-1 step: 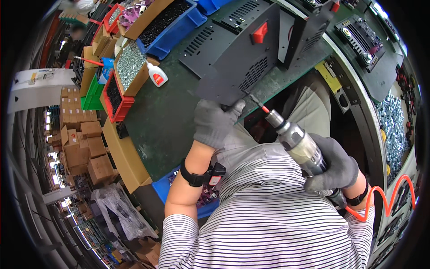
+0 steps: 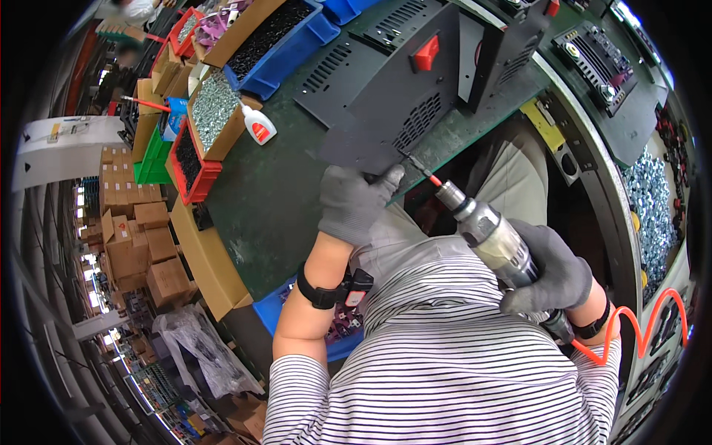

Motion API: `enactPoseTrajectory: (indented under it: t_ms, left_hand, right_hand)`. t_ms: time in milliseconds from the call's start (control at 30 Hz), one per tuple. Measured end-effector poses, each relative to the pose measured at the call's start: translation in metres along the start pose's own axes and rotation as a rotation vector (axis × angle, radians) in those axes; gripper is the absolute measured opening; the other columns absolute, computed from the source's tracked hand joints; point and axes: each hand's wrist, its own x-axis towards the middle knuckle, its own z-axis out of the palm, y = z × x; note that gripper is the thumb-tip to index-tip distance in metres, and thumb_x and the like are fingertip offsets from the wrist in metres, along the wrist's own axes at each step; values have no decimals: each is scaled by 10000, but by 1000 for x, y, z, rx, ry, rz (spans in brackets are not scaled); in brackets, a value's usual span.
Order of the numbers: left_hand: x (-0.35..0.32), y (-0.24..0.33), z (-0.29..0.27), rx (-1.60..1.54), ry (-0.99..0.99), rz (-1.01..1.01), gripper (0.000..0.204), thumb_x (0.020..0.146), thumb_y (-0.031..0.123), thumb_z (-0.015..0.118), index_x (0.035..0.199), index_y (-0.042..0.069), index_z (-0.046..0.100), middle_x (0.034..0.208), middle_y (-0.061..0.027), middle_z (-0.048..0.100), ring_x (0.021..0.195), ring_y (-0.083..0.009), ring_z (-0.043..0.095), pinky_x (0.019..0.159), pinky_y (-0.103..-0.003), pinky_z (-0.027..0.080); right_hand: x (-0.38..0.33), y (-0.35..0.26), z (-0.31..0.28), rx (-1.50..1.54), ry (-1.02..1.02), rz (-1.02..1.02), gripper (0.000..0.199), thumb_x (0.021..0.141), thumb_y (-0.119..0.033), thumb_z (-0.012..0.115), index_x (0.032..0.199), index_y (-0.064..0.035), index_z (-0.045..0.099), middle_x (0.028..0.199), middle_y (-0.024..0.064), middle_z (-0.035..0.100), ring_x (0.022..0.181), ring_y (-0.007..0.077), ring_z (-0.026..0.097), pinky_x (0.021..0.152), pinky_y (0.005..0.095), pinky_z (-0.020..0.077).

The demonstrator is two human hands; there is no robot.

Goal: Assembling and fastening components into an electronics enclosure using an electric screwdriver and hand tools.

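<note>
My right hand, in a dark grey glove, is wrapped round a pneumatic screwdriver fed by a coiled orange hose. The driver's bit points up and left, its tip at the near edge of a black metal panel; whether they touch is unclear. This panel stands tilted on the bench and has a patch of hexagonal vent holes and a red rocker switch. At its lower near corner my gloved left hand is closed on the edge, thumb stretched toward the bit.
Left on the green bench top are a white glue bottle, a carton of silver screws, a red bin and a blue bin of black screws. A second black panel stands to the right. A circuit assembly lies beyond.
</note>
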Motion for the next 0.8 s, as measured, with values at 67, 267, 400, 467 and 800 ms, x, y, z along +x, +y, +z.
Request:
enactPoseTrajectory:
  t_ms: [67,267,400,467,800]
  left_hand:
    - [2,0,-3,50,1,69,285,758,265,825,909,56,701,852,-112,700,709,-284,662,663,-387,524]
    - [4,3,2,58,22,54,267,746,200,840,912,28,723,863,-100,724,748,-254,686,704,-355,534]
    - [3,3,4,-28,9,-9,285,733,177,848,934,16,724,884,-93,726,774,-238,688,735,-352,533]
    - [4,1,5,-44,25,-2,289,729,167,850,937,11,723,891,-92,726,783,-233,688,744,-349,533]
    - [4,-4,9,-56,87,68,325,700,165,859,945,4,718,920,-104,727,803,-277,684,765,-370,529]
  right_hand:
    - [3,4,-1,23,-29,35,769,656,-309,898,1265,9,553,912,69,646,774,143,597,744,294,506]
    - [11,-1,-3,64,-74,44,770,678,-294,889,1291,7,534,930,56,638,810,140,595,767,295,505]
    - [14,-5,-3,40,-77,53,786,683,-292,890,1310,9,525,941,51,637,812,134,590,769,295,506]
    - [14,-5,-3,50,-86,70,789,685,-292,890,1314,10,522,941,51,636,806,133,586,766,295,506]
    - [19,-9,0,134,-87,111,748,691,-274,890,1282,13,534,909,43,622,777,122,571,742,293,505]
